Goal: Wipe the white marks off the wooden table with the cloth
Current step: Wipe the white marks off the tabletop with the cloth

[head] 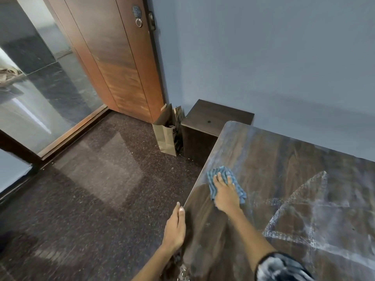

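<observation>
A dark wooden table fills the right half of the head view. White chalk-like marks cross its right part in broad lines, and a fainter white smear runs along its far left area. My right hand lies flat on a blue striped cloth, pressing it onto the table near the left edge. My left hand rests against the table's left edge, fingers together and holding nothing.
A low dark wooden cabinet stands beyond the table's far left corner against the blue wall. A brown paper bag leans beside it. A wooden door and a glass panel are at the left, above speckled dark floor.
</observation>
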A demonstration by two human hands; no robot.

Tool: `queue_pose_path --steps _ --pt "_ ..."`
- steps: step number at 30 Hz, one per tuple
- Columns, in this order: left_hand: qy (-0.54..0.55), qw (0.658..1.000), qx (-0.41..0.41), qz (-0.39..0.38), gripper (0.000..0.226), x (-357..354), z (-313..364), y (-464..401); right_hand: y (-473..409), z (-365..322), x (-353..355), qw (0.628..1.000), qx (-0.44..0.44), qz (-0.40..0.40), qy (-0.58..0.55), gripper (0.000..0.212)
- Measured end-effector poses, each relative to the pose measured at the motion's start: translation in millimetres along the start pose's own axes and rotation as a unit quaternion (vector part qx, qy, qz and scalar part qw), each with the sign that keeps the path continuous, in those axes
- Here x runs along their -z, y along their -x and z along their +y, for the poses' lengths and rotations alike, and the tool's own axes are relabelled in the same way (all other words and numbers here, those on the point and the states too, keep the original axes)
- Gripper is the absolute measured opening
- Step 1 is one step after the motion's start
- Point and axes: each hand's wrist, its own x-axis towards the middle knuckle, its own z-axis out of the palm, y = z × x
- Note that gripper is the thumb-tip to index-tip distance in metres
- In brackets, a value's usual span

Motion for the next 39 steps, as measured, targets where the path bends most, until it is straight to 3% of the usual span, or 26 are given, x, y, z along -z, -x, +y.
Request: queue_pose_path --steps 4,8,10,13,17,19,22,26,29,31,34,36,39 --pt "0.037 0.999 0.012 0.008 0.053 2 -1 -1 33 -44 -30 0.995 0.091 -0.014 -0.042 0.074" --pt "0.058 0.997 0.020 0.035 0.063 4 -8 8 104 -15 -63 0.982 0.184 -0.029 -0.021 0.064" --pt "0.041 0.999 0.012 0.033 0.071 5 -12 16 110 13 -56 0.989 0.149 0.000 0.003 0.068" --pt "0.036 0.999 0.010 0.020 0.059 8 -13 24 78 36 -27 0.998 0.042 0.047 0.013 0.071" --pt "0.037 0.999 0.005 0.012 0.052 10 -8 32 36 10 0 0.997 -0.071 0.017 -0.008 0.074" --pt "0.035 0.999 0.004 0.012 0.051 10 -8 34 41 -14 -11 0.999 -0.032 0.006 -0.026 0.071" --pt "0.032 0.999 0.003 0.017 0.049 10 -7 35 81 -35 -36 0.993 0.106 -0.029 -0.035 0.061" --pt "0.024 1.000 0.001 0.009 0.049 12 -6 35 138 -3 -47 0.979 0.194 -0.055 -0.003 0.067" --pt "0.014 1.000 -0.003 0.006 0.050 13 -6 37 142 45 -25 0.993 0.118 0.006 0.021 0.071" --pt "0.014 1.000 -0.004 0.002 0.051 14 -6 38 123 71 -5 0.999 0.018 0.040 0.028 0.065" --pt "0.018 1.000 -0.005 -0.001 0.052 15 -9 40 86 71 11 0.993 -0.108 0.035 0.022 0.057" --pt "0.011 1.000 -0.008 -0.001 0.052 16 -12 41 71 45 2 0.993 -0.108 0.044 0.025 0.058" --pt "0.021 1.000 -0.002 0.004 0.053 18 -15 39 75 -15 -31 0.999 -0.024 0.037 -0.010 0.054"
